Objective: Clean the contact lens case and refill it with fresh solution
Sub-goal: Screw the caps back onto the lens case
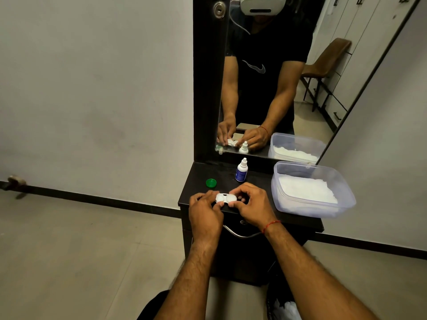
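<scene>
A white two-well contact lens case (226, 197) sits just above the front edge of a dark dresser top (249, 181). My left hand (204, 210) pinches its left end and my right hand (250, 204) pinches its right end, fingers curled round the wells. A green screw cap (211, 182) lies loose on the top, to the left behind the case. A small white solution bottle (241, 170) with a blue label stands upright behind my hands, its tip closed.
A clear plastic tub (346, 195) holding white tissue stands on the right of the dresser top. A tall mirror (277, 77) rises behind, reflecting my hands and the case. A drawer handle (240, 235) curves below the front edge.
</scene>
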